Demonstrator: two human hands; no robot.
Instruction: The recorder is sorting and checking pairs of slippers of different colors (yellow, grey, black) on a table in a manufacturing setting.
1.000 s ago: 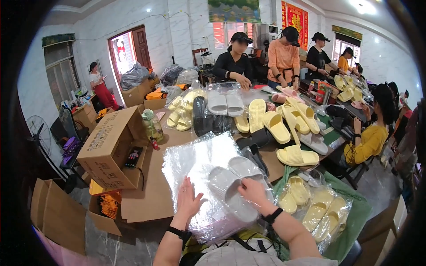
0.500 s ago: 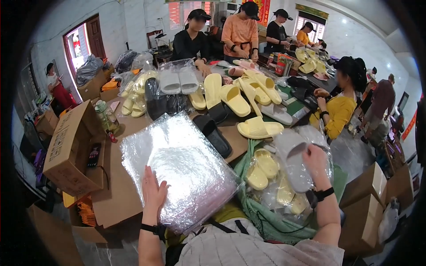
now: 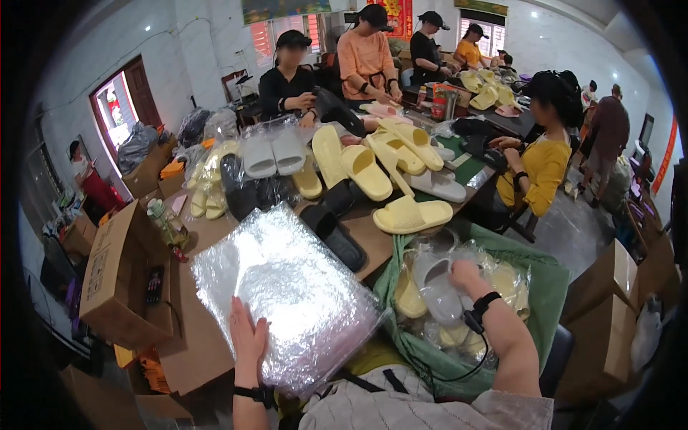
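My left hand (image 3: 247,335) lies flat with fingers stretched out on the left edge of a stack of clear, shiny plastic bags (image 3: 294,287). My right hand (image 3: 467,279) reaches into a green woven sack (image 3: 548,279), its fingers closed on a pair of grey slippers (image 3: 438,297) in clear plastic; the fingertips are partly hidden. Around them in the sack are bagged yellow slippers (image 3: 408,295). Just beyond the sack, a loose yellow slipper (image 3: 412,215) rests on the table edge, and black slippers (image 3: 333,236) lie behind the bag stack.
More yellow slippers (image 3: 365,172) and bagged grey slippers (image 3: 276,156) are heaped across the table. An opened cardboard carton (image 3: 118,279) stands at left, beside a bottle (image 3: 166,226). Cartons (image 3: 598,322) stand at right. Several people work around the far side; one in yellow (image 3: 548,168) sits at right.
My right hand has lowered the bagged grey slippers from above the sack down into it. The sack's mouth shows wider. Across the table, a person in black now holds up a black slipper.
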